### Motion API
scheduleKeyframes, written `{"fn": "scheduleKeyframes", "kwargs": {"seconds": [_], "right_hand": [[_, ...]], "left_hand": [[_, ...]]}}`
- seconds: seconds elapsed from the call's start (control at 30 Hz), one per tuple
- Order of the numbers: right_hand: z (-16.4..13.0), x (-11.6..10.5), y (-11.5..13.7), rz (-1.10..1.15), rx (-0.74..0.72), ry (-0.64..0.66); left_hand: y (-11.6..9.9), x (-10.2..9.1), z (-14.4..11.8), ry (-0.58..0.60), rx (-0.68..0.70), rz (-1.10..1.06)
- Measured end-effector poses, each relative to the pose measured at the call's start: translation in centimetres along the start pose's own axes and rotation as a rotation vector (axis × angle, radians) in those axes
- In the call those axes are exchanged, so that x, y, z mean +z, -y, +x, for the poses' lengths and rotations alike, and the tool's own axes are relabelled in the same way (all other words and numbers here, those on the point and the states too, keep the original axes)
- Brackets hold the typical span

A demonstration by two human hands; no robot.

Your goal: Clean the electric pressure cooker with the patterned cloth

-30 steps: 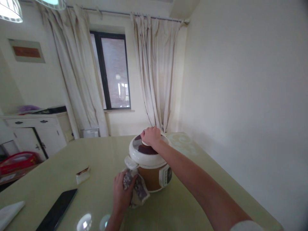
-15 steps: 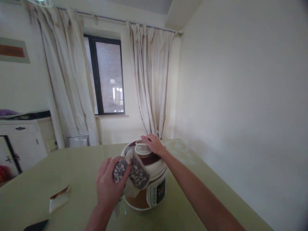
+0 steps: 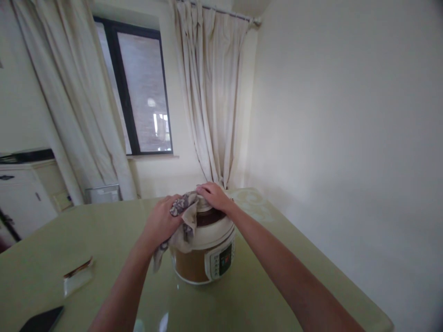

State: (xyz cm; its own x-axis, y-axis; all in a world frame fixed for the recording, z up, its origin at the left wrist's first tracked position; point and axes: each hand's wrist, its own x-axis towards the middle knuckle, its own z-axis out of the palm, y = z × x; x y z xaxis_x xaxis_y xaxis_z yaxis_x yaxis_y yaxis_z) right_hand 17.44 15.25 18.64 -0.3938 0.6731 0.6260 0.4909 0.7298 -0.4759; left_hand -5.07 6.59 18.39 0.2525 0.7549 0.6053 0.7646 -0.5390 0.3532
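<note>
A white and brown electric cooker (image 3: 204, 256) with a front control panel stands on the pale green table (image 3: 259, 295). My left hand (image 3: 161, 221) grips a patterned grey and cream cloth (image 3: 183, 216) and presses it on the left side of the cooker's lid. My right hand (image 3: 214, 196) rests palm down on the white knob on top of the lid, fingers curled over it. The cloth hangs down over the cooker's left flank.
A small white and brown packet (image 3: 78, 276) lies on the table at left, and a dark phone (image 3: 41, 319) near the front left edge. A white cabinet (image 3: 20, 193) stands at far left. Cream curtains (image 3: 211, 92) and a window (image 3: 141, 92) are behind; a wall runs along the table's right side.
My left hand lifted the cloth from the cooker's lower left side up onto the lid. My right hand stayed on the lid knob. The view shifted, and the cooker turned slightly.
</note>
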Motion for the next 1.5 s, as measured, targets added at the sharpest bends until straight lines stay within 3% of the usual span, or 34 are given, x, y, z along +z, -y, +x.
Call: {"fn": "scheduleKeyframes", "kwargs": {"seconds": [0.13, 0.2, 0.27, 0.33, 0.47, 0.53, 0.67, 0.8, 0.9, 1.0, 1.13, 1.23, 1.37, 1.5], "right_hand": [[0.2, -0.1, 0.3, -0.030, 0.002, 0.016], [0.1, -0.2, 0.4, 0.015, 0.003, 0.021], [0.0, -0.2, 0.4, 0.067, 0.012, 0.024], [-0.1, -0.2, 0.5, 0.098, 0.026, 0.020], [0.0, 0.1, 0.6, 0.043, 0.108, -0.034], [0.1, 0.4, 0.5, -0.004, 0.167, -0.062], [0.2, 0.6, 0.4, -0.031, 0.215, -0.062], [0.3, 0.4, 0.6, -0.033, 0.212, -0.062], [0.3, 0.4, 0.6, -0.033, 0.201, -0.065], [0.2, 0.4, 0.6, -0.022, 0.190, -0.065], [0.2, 0.4, 0.4, 0.005, 0.181, -0.074], [0.2, 0.3, 0.4, 0.010, 0.193, -0.083], [0.2, 0.3, 0.3, 0.021, 0.202, -0.094], [0.3, 0.4, 0.3, 0.026, 0.202, -0.122]], "left_hand": [[-4.0, 0.9, -5.0, -0.107, 0.190, 0.086], [-4.6, 1.7, -6.3, -0.141, 0.332, 0.088], [-3.9, 2.3, -6.3, -0.176, 0.421, 0.045], [-2.1, 2.6, -5.3, -0.224, 0.385, -0.030], [1.7, 3.2, -3.6, -0.447, 0.048, -0.141], [2.4, 4.1, -4.1, -0.551, -0.027, -0.119], [1.2, 7.4, -8.1, -0.640, 0.070, 0.009], [-1.3, 10.0, -11.6, -0.637, 0.118, 0.080], [-2.4, 8.9, -10.8, -0.565, 0.118, 0.117], [-2.5, 5.8, -7.0, -0.451, 0.080, 0.116], [-0.1, 2.3, -0.5, -0.347, -0.205, 0.004], [2.9, 1.6, 2.5, -0.232, -0.444, -0.155], [5.1, 1.7, 2.7, -0.220, -0.532, -0.235], [2.8, 1.8, -0.3, -0.311, -0.453, 0.006]]}}
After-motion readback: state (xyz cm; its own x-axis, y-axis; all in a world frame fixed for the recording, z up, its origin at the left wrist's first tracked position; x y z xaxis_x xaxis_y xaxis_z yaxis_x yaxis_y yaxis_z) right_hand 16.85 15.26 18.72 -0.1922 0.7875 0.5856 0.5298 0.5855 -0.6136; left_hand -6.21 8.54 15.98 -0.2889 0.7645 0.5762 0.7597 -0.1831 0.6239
